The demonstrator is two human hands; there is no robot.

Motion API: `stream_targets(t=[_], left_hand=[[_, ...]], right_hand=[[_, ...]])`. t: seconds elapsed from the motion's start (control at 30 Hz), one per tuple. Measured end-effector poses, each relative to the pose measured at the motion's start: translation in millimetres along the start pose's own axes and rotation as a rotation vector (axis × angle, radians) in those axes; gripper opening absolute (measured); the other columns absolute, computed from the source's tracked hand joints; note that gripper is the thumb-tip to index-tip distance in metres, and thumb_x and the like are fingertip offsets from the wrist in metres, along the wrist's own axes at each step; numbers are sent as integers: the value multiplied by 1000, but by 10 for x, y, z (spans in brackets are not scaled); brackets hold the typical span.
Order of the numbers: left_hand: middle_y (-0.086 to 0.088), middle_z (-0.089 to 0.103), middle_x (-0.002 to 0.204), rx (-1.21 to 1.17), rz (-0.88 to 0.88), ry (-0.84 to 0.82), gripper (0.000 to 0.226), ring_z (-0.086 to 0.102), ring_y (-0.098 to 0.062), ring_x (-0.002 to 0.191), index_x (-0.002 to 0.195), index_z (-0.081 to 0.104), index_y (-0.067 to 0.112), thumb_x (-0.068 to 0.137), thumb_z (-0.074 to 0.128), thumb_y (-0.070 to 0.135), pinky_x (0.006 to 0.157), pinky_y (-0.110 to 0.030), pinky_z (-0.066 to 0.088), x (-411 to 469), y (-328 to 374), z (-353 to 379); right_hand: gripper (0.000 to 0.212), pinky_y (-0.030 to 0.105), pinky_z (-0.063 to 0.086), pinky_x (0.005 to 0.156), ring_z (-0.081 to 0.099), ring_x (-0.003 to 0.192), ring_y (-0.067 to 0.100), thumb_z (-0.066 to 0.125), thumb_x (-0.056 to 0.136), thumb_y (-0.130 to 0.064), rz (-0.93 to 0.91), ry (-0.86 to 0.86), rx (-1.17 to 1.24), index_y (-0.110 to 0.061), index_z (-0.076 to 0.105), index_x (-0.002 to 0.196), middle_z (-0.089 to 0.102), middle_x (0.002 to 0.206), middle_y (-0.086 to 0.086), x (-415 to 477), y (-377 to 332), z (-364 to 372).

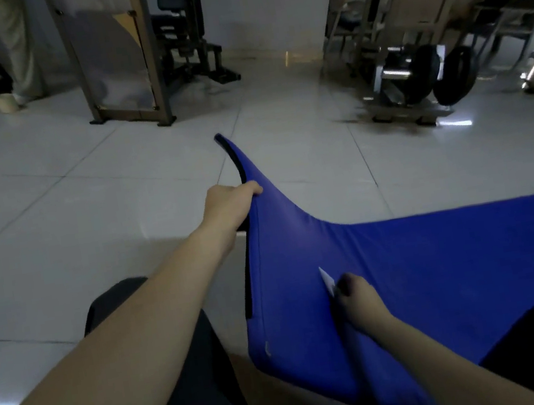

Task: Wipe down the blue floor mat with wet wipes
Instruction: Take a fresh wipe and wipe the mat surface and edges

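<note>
Dark trousers (186,370) at 6 o'clock, knees bent, left forearm stretched over them. Left hand (228,204), near centre, grips the lifted edge of the blue mat (441,263), thumb curled over the blue face. The mat's corner peaks toward 12 o'clock with its black underside showing; the rest spreads to 3 o'clock over the tiled floor (50,200). Right hand (359,299), at 5 o'clock, holds a white wipe (327,280) against the mat. Weight machine (413,76) at 2 o'clock, blurred.
</note>
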State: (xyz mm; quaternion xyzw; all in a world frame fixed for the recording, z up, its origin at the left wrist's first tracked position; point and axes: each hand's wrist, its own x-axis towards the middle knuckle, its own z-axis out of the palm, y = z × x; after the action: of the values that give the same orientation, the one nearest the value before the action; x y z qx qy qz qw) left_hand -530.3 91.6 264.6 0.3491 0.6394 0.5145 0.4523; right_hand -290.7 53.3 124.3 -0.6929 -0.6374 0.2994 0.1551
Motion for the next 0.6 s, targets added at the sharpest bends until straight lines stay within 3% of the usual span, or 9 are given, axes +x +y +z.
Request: stream_targets(t=[0.17, 0.3, 0.37, 0.43, 0.53, 0.6], left_hand=[[-5, 75, 87, 187, -17, -100, 27, 70, -18, 69, 101, 68, 6, 87, 70, 29, 53, -24, 54, 167, 27, 17], [5, 77, 104, 381, -62, -305, 57, 75, -18, 91, 118, 66, 26, 72, 76, 57, 86, -41, 62, 248, -46, 55], [7, 76, 106, 434, -51, -359, 59, 75, -17, 93, 120, 64, 31, 67, 76, 55, 90, -45, 60, 257, -87, 102], [4, 76, 103, 446, -19, -359, 47, 75, -17, 90, 117, 65, 26, 75, 75, 43, 88, -45, 61, 242, -83, 110], [5, 77, 90, 418, 65, -347, 21, 74, -14, 83, 98, 71, 19, 82, 78, 30, 75, -32, 59, 269, -76, 132], [4, 76, 80, 338, 114, -291, 19, 73, -13, 75, 86, 71, 15, 84, 79, 31, 68, -27, 55, 269, -44, 198]], right_hand=[[19, 26, 42, 46, 48, 44, 4, 47, 105, -13, -209, 62, 497, -6, 50, 87, 53, 65, 7, 273, -905, -715], [9, 21, 46, 49, 52, 53, 11, 48, 105, -11, -455, -18, 729, -9, 57, 106, 60, 71, 8, 473, -1575, -1094], [14, 21, 45, 50, 52, 56, 13, 49, 104, -8, -539, -66, 692, -4, 62, 103, 59, 69, 9, 681, -1744, -1118], [16, 20, 43, 50, 52, 54, 10, 51, 102, -6, -581, -87, 624, -3, 65, 96, 59, 65, 2, 896, -1857, -1078], [16, 27, 47, 54, 56, 62, 11, 50, 102, -7, -649, -43, 569, -8, 66, 97, 63, 73, 6, 1170, -1977, -1005], [15, 35, 52, 64, 60, 69, 17, 51, 102, -12, -719, 38, 508, -14, 65, 98, 65, 80, 8, 1294, -2005, -958]])
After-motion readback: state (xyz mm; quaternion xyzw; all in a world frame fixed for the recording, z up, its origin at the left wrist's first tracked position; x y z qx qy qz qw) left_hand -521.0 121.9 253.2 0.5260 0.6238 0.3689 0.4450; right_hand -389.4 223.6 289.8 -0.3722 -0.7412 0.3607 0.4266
